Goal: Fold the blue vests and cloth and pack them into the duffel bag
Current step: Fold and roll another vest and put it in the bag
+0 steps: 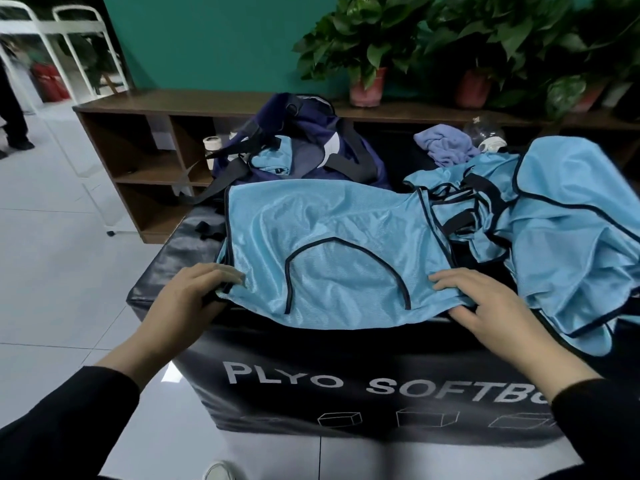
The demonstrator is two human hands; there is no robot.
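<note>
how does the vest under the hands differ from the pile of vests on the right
The flat vest lies spread smooth on the black box; the vest pile is crumpled and heaped. Left hand and right hand touch the flat vest; nothing touches the pile. Both are light blue with dark trim.

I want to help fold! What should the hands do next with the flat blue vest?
Probably fold it in half: the vest lies spread flat on the black box, with the left hand and right hand on its near corners.
</note>
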